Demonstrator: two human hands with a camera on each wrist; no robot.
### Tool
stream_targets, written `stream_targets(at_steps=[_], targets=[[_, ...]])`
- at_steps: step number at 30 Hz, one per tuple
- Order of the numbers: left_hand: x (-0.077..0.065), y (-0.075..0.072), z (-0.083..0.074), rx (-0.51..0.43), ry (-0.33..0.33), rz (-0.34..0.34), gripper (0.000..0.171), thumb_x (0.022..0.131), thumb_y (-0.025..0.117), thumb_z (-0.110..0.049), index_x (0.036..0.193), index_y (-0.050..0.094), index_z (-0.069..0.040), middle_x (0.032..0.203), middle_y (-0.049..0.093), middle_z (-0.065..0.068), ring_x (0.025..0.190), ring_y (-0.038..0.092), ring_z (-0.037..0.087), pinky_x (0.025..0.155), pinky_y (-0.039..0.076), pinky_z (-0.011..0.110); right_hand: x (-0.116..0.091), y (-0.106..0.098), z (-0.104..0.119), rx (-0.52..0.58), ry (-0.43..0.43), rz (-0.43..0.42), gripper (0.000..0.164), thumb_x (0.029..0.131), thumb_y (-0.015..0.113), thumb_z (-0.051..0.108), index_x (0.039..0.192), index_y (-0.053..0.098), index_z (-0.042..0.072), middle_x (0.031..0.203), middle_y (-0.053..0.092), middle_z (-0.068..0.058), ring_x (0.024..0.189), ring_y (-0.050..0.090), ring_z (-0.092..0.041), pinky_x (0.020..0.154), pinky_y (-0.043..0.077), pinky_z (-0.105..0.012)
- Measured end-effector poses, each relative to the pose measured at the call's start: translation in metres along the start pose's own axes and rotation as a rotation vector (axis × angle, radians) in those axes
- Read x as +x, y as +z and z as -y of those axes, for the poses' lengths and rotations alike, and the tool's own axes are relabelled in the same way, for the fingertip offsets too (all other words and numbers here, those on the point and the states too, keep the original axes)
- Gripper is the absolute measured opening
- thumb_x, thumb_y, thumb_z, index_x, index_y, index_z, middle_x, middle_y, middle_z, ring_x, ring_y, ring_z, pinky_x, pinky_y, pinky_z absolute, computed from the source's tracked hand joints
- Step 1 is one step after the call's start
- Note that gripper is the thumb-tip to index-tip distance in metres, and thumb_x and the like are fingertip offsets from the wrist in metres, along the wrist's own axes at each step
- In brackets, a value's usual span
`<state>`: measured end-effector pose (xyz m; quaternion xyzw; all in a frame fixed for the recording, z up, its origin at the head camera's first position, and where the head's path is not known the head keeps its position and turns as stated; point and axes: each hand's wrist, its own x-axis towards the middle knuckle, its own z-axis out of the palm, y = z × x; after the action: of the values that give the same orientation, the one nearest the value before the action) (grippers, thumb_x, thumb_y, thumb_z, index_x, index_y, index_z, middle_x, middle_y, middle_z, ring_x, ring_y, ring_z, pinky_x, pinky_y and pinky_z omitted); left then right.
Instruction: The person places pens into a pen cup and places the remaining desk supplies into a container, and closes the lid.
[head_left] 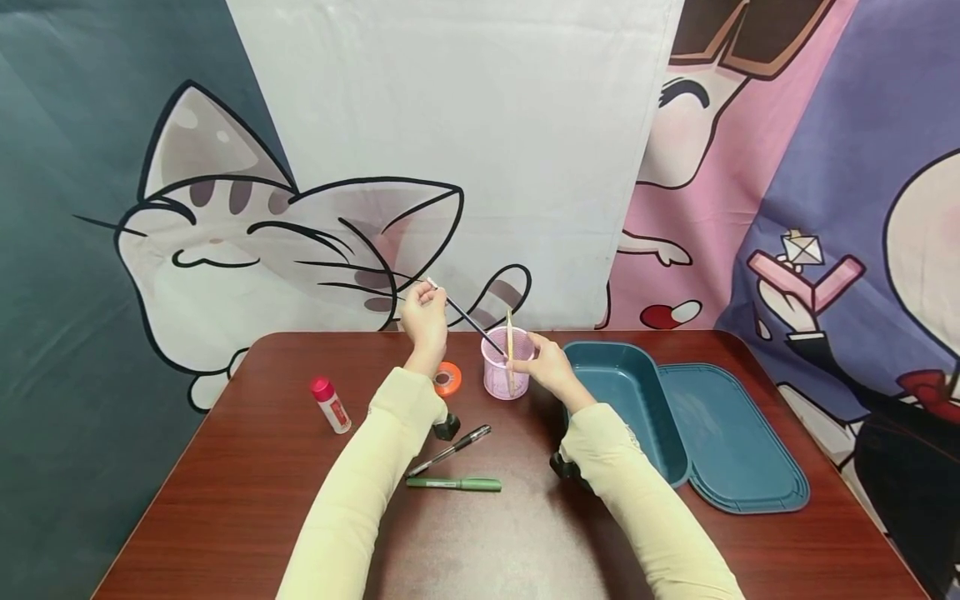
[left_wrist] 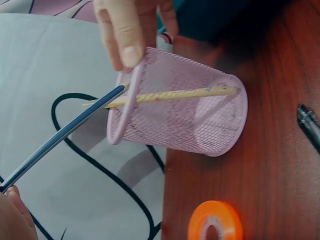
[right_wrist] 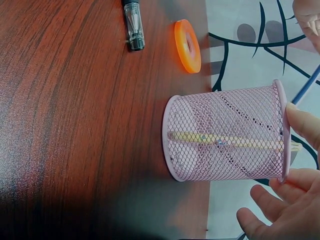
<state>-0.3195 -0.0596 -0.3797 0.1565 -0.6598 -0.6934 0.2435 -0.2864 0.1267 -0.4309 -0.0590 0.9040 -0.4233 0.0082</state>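
Note:
A pink mesh pen cup [head_left: 497, 387] stands on the table with a yellow pencil [left_wrist: 185, 94] leaning inside it. Thumb and fingers of my right hand [head_left: 551, 367] grip the cup's rim. My left hand [head_left: 424, 323] pinches a slim dark blue pencil [head_left: 468, 319] near its upper end. That pencil slants down toward the cup, its lower end at the mouth in the left wrist view. In the right wrist view, the right thumb [right_wrist: 303, 122] lies on the rim and the yellow pencil shows through the mesh.
An orange tape roll [head_left: 457, 379] lies left of the cup. Nearer the front are a black pen [head_left: 450, 451] and a green pen [head_left: 453, 483]. A red-capped glue stick [head_left: 331, 406] lies at left. On the right sit a teal box [head_left: 681, 454] and its lid [head_left: 738, 442].

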Motion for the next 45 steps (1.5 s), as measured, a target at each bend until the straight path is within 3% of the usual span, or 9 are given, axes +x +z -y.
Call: stream_targets(at_steps=[4, 8, 15, 22, 34, 45], targets=[[-0.003, 0.004, 0.010, 0.049, 0.015, -0.021, 0.014, 0.077, 0.061, -0.015, 0.091, 0.061, -0.011, 0.081, 0.062, 0.001, 0.075, 0.056, 0.012, 0.066, 0.044, 0.024, 0.001, 0.000, 0.000, -0.018, -0.016, -0.007, 0.072, 0.069, 0.073, 0.025, 0.127, 0.042, -0.004, 0.126, 0.049, -0.021, 0.115, 0.047, -0.033, 0.096, 0.036, -0.044], [-0.006, 0.006, 0.016, 0.119, 0.000, 0.018, 0.018, 0.078, 0.061, -0.016, 0.095, 0.062, -0.011, 0.086, 0.064, 0.003, 0.080, 0.059, 0.016, 0.070, 0.045, 0.026, 0.000, -0.001, 0.001, -0.024, -0.016, -0.004, 0.072, 0.069, 0.072, 0.025, 0.128, 0.041, -0.004, 0.127, 0.048, -0.021, 0.116, 0.046, -0.033, 0.097, 0.036, -0.044], [-0.011, 0.007, 0.022, 0.199, 0.029, 0.077, 0.020, 0.080, 0.060, -0.019, 0.099, 0.061, -0.011, 0.090, 0.065, 0.002, 0.082, 0.063, 0.014, 0.064, 0.043, 0.020, 0.000, -0.002, 0.001, -0.008, 0.008, 0.008, 0.074, 0.070, 0.071, 0.027, 0.129, 0.040, -0.003, 0.130, 0.045, -0.020, 0.120, 0.043, -0.032, 0.099, 0.034, -0.044], [-0.016, 0.010, 0.028, 0.240, 0.058, 0.098, 0.021, 0.079, 0.061, -0.019, 0.098, 0.062, -0.012, 0.091, 0.067, 0.002, 0.086, 0.064, 0.015, 0.075, 0.047, 0.030, 0.001, -0.001, 0.001, -0.011, 0.015, 0.009, 0.074, 0.070, 0.072, 0.027, 0.130, 0.039, -0.003, 0.130, 0.045, -0.020, 0.120, 0.042, -0.032, 0.099, 0.033, -0.044], [-0.023, 0.015, 0.038, 0.361, 0.138, 0.138, 0.020, 0.077, 0.062, -0.019, 0.095, 0.064, -0.010, 0.086, 0.069, 0.003, 0.083, 0.064, 0.015, 0.082, 0.041, 0.031, 0.000, -0.001, 0.000, -0.004, 0.008, 0.005, 0.074, 0.070, 0.071, 0.026, 0.129, 0.039, -0.004, 0.129, 0.045, -0.021, 0.119, 0.043, -0.033, 0.098, 0.034, -0.044], [-0.025, 0.017, 0.040, 0.392, 0.137, 0.186, 0.018, 0.078, 0.063, -0.018, 0.094, 0.064, -0.010, 0.087, 0.068, 0.003, 0.085, 0.064, 0.015, 0.081, 0.044, 0.031, -0.001, -0.001, 0.002, -0.003, 0.011, 0.000, 0.073, 0.070, 0.072, 0.026, 0.129, 0.041, -0.003, 0.128, 0.047, -0.020, 0.117, 0.045, -0.032, 0.097, 0.036, -0.043]])
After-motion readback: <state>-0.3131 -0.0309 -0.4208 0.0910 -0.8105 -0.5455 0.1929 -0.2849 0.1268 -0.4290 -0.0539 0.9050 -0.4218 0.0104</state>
